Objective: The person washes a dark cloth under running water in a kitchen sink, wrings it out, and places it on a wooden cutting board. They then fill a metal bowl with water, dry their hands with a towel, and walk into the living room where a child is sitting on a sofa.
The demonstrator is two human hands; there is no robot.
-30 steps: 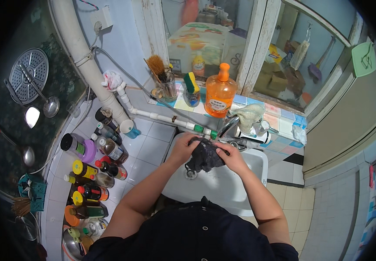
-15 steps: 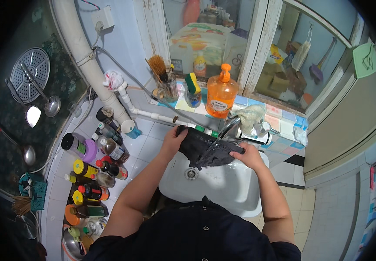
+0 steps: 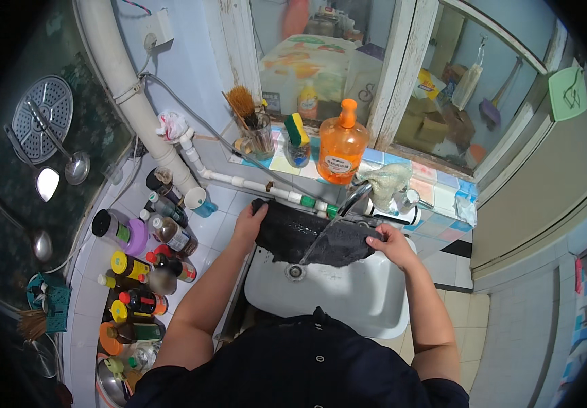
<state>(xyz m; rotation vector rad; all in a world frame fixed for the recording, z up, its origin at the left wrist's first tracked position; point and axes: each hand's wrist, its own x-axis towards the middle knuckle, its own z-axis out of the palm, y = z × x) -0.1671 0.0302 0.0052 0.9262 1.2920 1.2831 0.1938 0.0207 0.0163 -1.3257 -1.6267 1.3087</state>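
Observation:
Between my hands a wet, dark grey cloth (image 3: 286, 234) is stretched out over the back of a white sink (image 3: 358, 299). My left hand (image 3: 248, 221) pinches its left end, which is bunched at the fingers. At the other end my right hand (image 3: 392, 245) grips the edge, thumb on top. Water runs from a metal tap (image 3: 352, 201) onto the middle of the cloth and streams down it. Below the cloth's lower edge the round drain (image 3: 295, 273) shows. Part of the sink's back is hidden behind the cloth.
Behind the sink, a tiled ledge holds an orange pump bottle (image 3: 342, 146), a yellow-green sponge (image 3: 297, 129) on a jar, and a glass with brushes (image 3: 258, 136). A light rag (image 3: 387, 183) lies by the tap. Several sauce bottles (image 3: 145, 301) and a blue-white cup (image 3: 200, 202) stand left.
My left hand has moved left, pulling the cloth wider and flatter under the water. My right hand has shifted only slightly and keeps its hold.

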